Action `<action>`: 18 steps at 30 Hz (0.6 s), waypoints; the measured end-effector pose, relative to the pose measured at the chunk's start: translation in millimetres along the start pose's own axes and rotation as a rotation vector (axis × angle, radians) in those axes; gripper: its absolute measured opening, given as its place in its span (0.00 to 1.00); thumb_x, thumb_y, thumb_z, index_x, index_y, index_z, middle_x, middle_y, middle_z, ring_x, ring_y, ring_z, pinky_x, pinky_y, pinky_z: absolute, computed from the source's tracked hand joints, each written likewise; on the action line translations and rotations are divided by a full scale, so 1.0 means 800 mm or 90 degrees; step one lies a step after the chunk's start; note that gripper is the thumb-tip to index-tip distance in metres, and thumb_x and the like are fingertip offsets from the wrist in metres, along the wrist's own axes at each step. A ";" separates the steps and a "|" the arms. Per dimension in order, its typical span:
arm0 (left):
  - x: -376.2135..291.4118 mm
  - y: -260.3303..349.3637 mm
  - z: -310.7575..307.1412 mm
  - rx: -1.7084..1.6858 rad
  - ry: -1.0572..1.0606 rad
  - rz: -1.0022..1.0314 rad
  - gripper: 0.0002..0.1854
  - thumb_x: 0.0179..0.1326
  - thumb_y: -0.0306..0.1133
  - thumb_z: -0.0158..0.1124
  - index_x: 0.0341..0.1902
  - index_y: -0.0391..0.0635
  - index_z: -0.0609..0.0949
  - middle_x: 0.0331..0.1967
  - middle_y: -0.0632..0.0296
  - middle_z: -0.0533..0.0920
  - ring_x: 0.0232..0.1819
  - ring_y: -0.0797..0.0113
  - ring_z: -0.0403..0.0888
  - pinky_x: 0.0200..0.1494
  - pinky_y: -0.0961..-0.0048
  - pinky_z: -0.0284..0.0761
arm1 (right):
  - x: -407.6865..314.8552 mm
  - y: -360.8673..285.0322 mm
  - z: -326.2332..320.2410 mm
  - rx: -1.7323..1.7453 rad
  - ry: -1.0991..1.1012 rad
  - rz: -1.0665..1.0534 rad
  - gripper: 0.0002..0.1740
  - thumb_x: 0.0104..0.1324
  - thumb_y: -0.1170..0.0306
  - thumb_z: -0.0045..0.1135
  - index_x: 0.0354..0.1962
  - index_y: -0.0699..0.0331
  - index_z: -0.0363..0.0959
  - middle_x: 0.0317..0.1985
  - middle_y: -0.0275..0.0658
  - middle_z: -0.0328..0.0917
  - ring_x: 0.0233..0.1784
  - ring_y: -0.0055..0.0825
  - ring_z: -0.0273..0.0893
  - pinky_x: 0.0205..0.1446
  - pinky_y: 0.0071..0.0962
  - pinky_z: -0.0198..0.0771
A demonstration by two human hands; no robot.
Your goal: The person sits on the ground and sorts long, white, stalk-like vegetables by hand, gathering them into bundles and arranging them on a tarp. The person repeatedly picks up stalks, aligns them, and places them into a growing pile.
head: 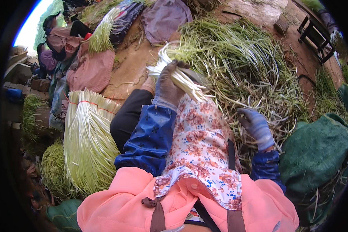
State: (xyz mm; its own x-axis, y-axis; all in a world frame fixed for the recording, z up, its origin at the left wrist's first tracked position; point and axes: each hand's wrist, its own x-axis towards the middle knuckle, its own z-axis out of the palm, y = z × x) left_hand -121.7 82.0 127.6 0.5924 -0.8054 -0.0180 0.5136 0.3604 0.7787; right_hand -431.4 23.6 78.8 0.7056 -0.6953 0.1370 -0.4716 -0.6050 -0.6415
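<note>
My left hand point(169, 82), in a soiled work glove, grips a bunch of pale chive-like stems point(188, 84) above my floral apron point(195, 130). The white cut ends point toward the lower right, and loose strands spread at the upper left. To the right, my gloved right hand point(255, 124) hovers at the near edge of a large heap of green and white stalks point(235, 55). Its fingers are loosely bent with a gap between them, and I see nothing held there. A big bundle of pale stems point(88, 139), tied with red bands, stands left of my knee.
A green mesh sack point(316, 150) bulges at my right. A dark stool frame point(314, 39) stands at the far right near a brick point(281, 26). At the upper left, a co-worker point(59, 37) sits beside another pale bunch point(103, 32). A purple cloth point(166, 20) lies ahead.
</note>
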 end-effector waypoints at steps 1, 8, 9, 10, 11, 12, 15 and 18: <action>0.010 0.005 0.004 -0.118 0.047 -0.037 0.12 0.57 0.34 0.52 0.42 0.40 0.75 0.37 0.57 0.78 0.43 0.55 0.76 0.48 0.56 0.72 | 0.000 -0.004 -0.015 0.051 0.035 -0.006 0.17 0.56 0.72 0.57 0.44 0.62 0.72 0.45 0.44 0.75 0.45 0.39 0.74 0.48 0.28 0.69; 0.186 0.201 0.023 -0.135 -0.187 0.067 0.09 0.58 0.33 0.49 0.36 0.43 0.76 0.34 0.54 0.80 0.41 0.58 0.77 0.55 0.57 0.68 | 0.041 -0.057 -0.031 0.300 0.023 0.033 0.18 0.58 0.76 0.55 0.48 0.64 0.71 0.45 0.39 0.75 0.45 0.25 0.73 0.47 0.23 0.68; 0.203 0.233 0.056 -0.041 -0.187 0.133 0.09 0.58 0.33 0.50 0.36 0.43 0.77 0.34 0.53 0.80 0.40 0.58 0.77 0.53 0.58 0.69 | 0.043 -0.057 -0.024 0.307 -0.001 -0.014 0.17 0.58 0.75 0.55 0.47 0.64 0.71 0.43 0.40 0.76 0.41 0.27 0.75 0.44 0.24 0.69; 0.220 0.249 0.093 0.058 -0.192 0.191 0.10 0.57 0.34 0.51 0.36 0.43 0.77 0.33 0.53 0.80 0.39 0.58 0.77 0.51 0.58 0.70 | 0.045 -0.058 -0.022 0.267 -0.025 -0.034 0.17 0.58 0.75 0.55 0.47 0.64 0.71 0.42 0.41 0.77 0.41 0.28 0.75 0.44 0.24 0.69; 0.210 0.284 0.137 0.222 -0.185 0.266 0.10 0.56 0.34 0.51 0.36 0.43 0.78 0.33 0.52 0.80 0.38 0.57 0.78 0.49 0.58 0.71 | 0.050 -0.072 -0.015 0.262 -0.059 -0.078 0.17 0.58 0.75 0.56 0.46 0.64 0.71 0.41 0.43 0.77 0.40 0.30 0.76 0.44 0.25 0.69; 0.209 0.290 0.170 0.344 -0.207 0.311 0.10 0.55 0.35 0.52 0.35 0.43 0.78 0.33 0.52 0.80 0.37 0.57 0.78 0.47 0.59 0.72 | 0.056 -0.084 -0.015 0.261 -0.098 -0.091 0.17 0.57 0.74 0.57 0.46 0.64 0.72 0.39 0.45 0.77 0.41 0.33 0.76 0.44 0.26 0.69; 0.197 0.251 0.259 0.789 -0.312 0.456 0.11 0.53 0.36 0.54 0.35 0.43 0.79 0.32 0.51 0.81 0.33 0.56 0.79 0.40 0.60 0.74 | 0.074 -0.123 -0.011 0.314 -0.132 -0.244 0.18 0.56 0.71 0.58 0.45 0.63 0.72 0.40 0.46 0.77 0.43 0.39 0.76 0.45 0.29 0.70; 0.181 0.172 0.252 1.189 -0.418 0.441 0.12 0.51 0.38 0.56 0.34 0.43 0.80 0.30 0.49 0.81 0.30 0.55 0.80 0.34 0.61 0.76 | 0.091 -0.192 -0.035 0.431 -0.155 -0.455 0.20 0.54 0.72 0.59 0.47 0.63 0.70 0.40 0.47 0.76 0.43 0.43 0.75 0.45 0.32 0.70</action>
State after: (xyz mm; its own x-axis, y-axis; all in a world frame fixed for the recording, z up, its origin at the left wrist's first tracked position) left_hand -90.3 -79.9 359.0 -0.1033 -0.9380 0.3308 -0.9810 0.1510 0.1216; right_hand -322.7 55.2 208.4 0.8291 -0.1126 0.5477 0.4492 -0.4492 -0.7723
